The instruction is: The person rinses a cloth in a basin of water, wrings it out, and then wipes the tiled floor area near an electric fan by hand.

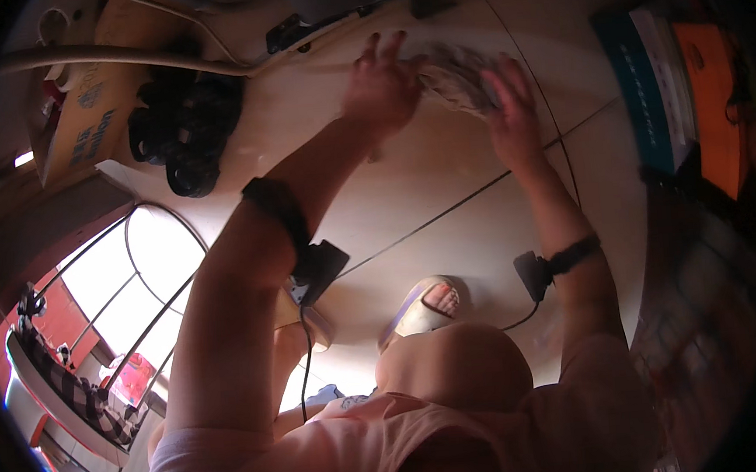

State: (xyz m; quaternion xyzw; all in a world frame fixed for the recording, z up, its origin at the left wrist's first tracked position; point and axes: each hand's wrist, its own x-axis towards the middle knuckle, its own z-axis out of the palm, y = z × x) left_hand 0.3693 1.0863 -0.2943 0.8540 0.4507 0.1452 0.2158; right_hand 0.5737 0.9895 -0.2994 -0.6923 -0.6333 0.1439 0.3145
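A crumpled greyish cloth (459, 79), blurred, is between my two hands above the tiled floor. My right hand (513, 118) grips its right side, with the thumb and fingers around the edge. At the opposite edge, my left hand (384, 91) has its thumb side on the cloth, while two of its fingers point up and away from it. Part of the left grip is hidden by the hand itself. Each forearm wears a black strap with a small black box and a cable.
Black shoes (189, 127) lie left, beside a printed cardboard box (81, 125). A curved pale tube (142, 58) crosses the upper left. Upright books (650, 92) and an orange folder (710, 101) stand right. My sandalled foot (425, 305) is below; a barred window (137, 266) is left.
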